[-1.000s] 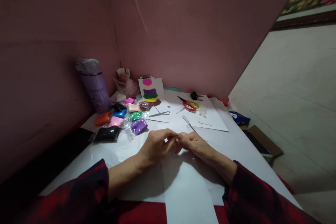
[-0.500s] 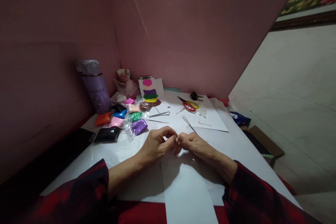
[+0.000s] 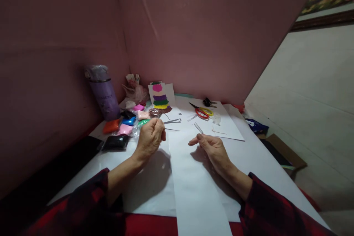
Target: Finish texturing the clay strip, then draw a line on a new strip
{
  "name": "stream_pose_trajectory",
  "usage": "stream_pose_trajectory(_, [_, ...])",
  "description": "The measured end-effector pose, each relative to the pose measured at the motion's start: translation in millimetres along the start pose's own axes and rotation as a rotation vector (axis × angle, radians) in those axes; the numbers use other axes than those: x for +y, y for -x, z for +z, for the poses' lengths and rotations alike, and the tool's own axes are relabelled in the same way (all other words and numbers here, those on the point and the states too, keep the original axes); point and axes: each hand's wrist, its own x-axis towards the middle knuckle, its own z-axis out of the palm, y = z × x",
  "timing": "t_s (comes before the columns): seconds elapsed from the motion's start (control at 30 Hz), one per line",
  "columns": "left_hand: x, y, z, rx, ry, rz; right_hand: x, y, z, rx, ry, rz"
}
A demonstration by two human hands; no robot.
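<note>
My left hand (image 3: 150, 137) is raised over the white paper, just right of the bagged clay, its fingers curled into a fist. Anything inside it is hidden. To the right, my right hand (image 3: 214, 149) hovers above a white paper strip (image 3: 197, 191), its index finger stretched out and its thumb lying close alongside. I see nothing held in it. Just beyond its fingers lies a slim tool with a pale handle (image 3: 198, 128). The packet of green clay (image 3: 143, 122) is partly covered by my left hand; a black packet (image 3: 115, 142) lies to its left.
Several more clay packets, including orange (image 3: 111, 126) and blue (image 3: 128, 121), lie at the left by a purple bottle (image 3: 103, 94). A card with colour bands (image 3: 161, 97) leans at the back. Scissors (image 3: 201, 112), keys (image 3: 207, 102) and dark strips (image 3: 173, 121) lie on the paper.
My hands were together at the fingertips and have moved apart. The left went left and up, closing into a fist that covers the purple packet; the right moved slightly right.
</note>
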Motion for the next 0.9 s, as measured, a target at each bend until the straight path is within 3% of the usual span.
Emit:
stream_pose_trajectory(0.17, [-4.6,-5.1,-2.9,0.016,-0.221,-0.058,-0.9,-1.6,-0.7,0.124,0.048,-0.096])
stream_pose_trajectory(0.33, [2.9,0.1,-2.0,-0.145,-0.644,-0.107,-1.9,-1.2,0.8,0.176,-0.025,-0.086])
stream_pose_trajectory(0.47, [3.4,6.4,-1.8,-0.280,-0.942,-0.056,3.3,-1.7,1.4,0.107,-0.088,-0.017])
stream_pose_trajectory(0.6, [-1.5,12.8,0.5,-0.369,-0.890,0.231,9.5,0.3,2.1,-0.034,0.059,-0.067])
stream_pose_trajectory(0.7, [-0.8,16.5,3.5,-0.598,-0.817,0.414,9.6,2.8,1.8,-0.105,0.351,-0.179])
stream_pose_trajectory(0.8, [1.6,18.9,5.5,-0.775,-0.834,0.450,7.2,4.1,0.4,-0.157,0.542,-0.283])
stream_pose_trajectory(0.9, [2.9,20.4,5.7,-0.722,-0.837,0.391,5.8,4.4,-0.7,-0.195,0.606,-0.369])
